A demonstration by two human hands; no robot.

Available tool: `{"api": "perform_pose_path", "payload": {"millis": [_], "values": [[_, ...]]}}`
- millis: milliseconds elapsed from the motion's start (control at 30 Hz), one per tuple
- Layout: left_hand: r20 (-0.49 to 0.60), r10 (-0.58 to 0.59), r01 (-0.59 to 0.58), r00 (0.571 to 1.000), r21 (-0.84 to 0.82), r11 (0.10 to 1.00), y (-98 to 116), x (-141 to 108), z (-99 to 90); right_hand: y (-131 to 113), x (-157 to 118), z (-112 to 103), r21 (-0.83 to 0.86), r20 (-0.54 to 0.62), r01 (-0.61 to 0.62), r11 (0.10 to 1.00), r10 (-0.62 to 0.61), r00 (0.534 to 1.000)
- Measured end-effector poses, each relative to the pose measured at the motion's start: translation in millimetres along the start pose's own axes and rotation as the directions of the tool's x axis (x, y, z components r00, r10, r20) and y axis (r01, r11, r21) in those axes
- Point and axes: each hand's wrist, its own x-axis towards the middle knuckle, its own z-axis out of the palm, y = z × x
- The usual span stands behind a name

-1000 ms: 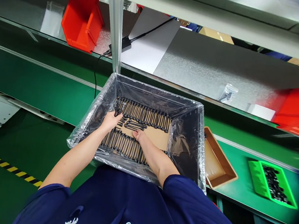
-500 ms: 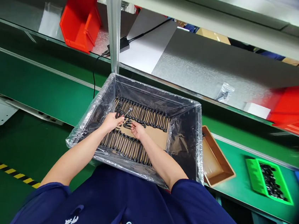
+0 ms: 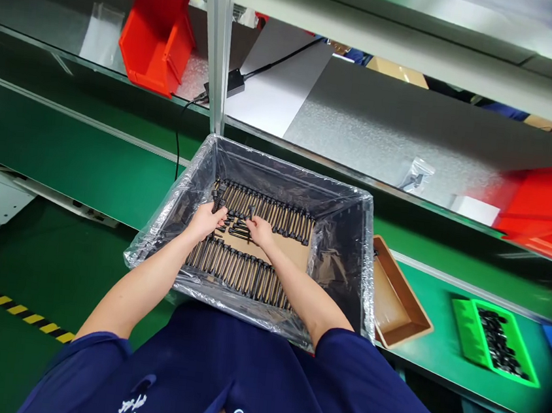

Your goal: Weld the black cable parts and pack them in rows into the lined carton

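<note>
A grey bin [image 3: 295, 164] lined with clear plastic stands before me, with cardboard on its bottom. Two rows of thin black parts lie in it, a far row [image 3: 275, 213] and a near row [image 3: 234, 268]. Inside the bin at the left, my left hand [image 3: 207, 220] is closed around several black parts that stick up past its fingers. My right hand [image 3: 259, 231] pinches one small black part [image 3: 250, 212] by its end. Between the hands, more black parts [image 3: 240, 229] lie crosswise on the cardboard.
Right of the bin are a brown tray [image 3: 405, 312] and a green tray [image 3: 470, 329] of black pieces. Behind, a metal post [image 3: 217, 49] rises beside a shelf with red bins [image 3: 150, 42], a black adapter [image 3: 234, 82] and a small plastic bag [image 3: 417, 175].
My right hand has shifted slightly right and now has a black part upright in its fingers. The upright part between the hands has left my left hand's side. The view has shifted slightly.
</note>
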Motion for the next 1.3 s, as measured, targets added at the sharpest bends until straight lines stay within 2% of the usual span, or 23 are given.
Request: {"api": "perform_pose_path", "payload": {"millis": [33,67,100,167,367,667,900,1000,1067,1100,1133,1200,1267,1300], "values": [[-0.007,-0.006,0.006,1.0,-0.004,1.0,0.4,1.3,-0.9,9.5,1.2,2.1,-0.24,0.087,0.053,0.969,-0.033,0.996],[-0.009,-0.016,0.016,1.0,-0.008,1.0,0.3,2.6,-1.6,17.2,0.9,6.0,-0.414,0.182,0.118,0.903,-0.044,0.982],[-0.008,-0.025,0.025,1.0,-0.012,1.0,-0.2,3.9,-2.1,23.0,-0.3,11.4,-0.518,0.264,0.179,0.836,-0.043,0.964],[-0.007,-0.044,0.044,0.999,-0.015,0.999,-2.5,6.1,-2.5,28.9,-3.4,24.2,-0.585,0.356,0.253,0.771,-0.037,0.934],[-0.026,-0.069,0.069,0.997,0.003,0.998,-10.1,9.2,-2.7,28.2,0.7,49.5,-0.627,0.444,0.337,0.702,-0.033,0.896],[-0.037,0.0,0.004,0.999,0.1,0.995,-11.4,7.7,-6.2,39.4,2.4,60.8,-0.647,0.371,0.325,0.689,-0.088,0.925],[0.057,0.045,-0.054,0.997,0.181,0.982,-12.6,3.6,-4.6,36.4,0.3,57.9,-0.615,0.276,0.221,0.757,-0.056,0.959],[0.089,0.056,-0.073,0.994,0.194,0.978,-16.8,4.2,-3.7,28.5,-2.0,50.5,-0.457,0.184,0.09,0.885,-0.004,0.983],[0.1,0.068,-0.087,0.993,0.201,0.976,-18.6,5.3,-3.5,18.4,-4.8,41.8,-0.144,0.158,-0.031,0.989,0.054,0.986],[0.104,0.075,-0.095,0.992,0.206,0.974,-18.9,5.8,-3.5,11.5,-7.0,36.4,0.078,0.178,-0.086,0.993,0.071,0.981],[0.106,0.082,-0.103,0.991,0.213,0.972,-18.8,6.1,-3.6,3.4,-9.9,30.4,0.314,0.212,-0.131,0.94,0.065,0.975],[0.113,0.096,-0.12,0.989,0.227,0.966,-17.9,6.2,-3.3,-15.5,-18.1,18.1,0.685,0.262,-0.178,0.707,-0.011,0.965],[0.131,0.104,-0.132,0.986,0.233,0.963,-16.8,5.4,-2.1,-35.5,-28.3,8.0,0.846,0.251,-0.179,0.502,-0.079,0.965],[0.143,0.099,-0.131,0.985,0.231,0.964,-16.4,4.6,-1.1,-44.7,-33.4,4.6,0.878,0.225,-0.171,0.447,-0.072,0.972]]}}
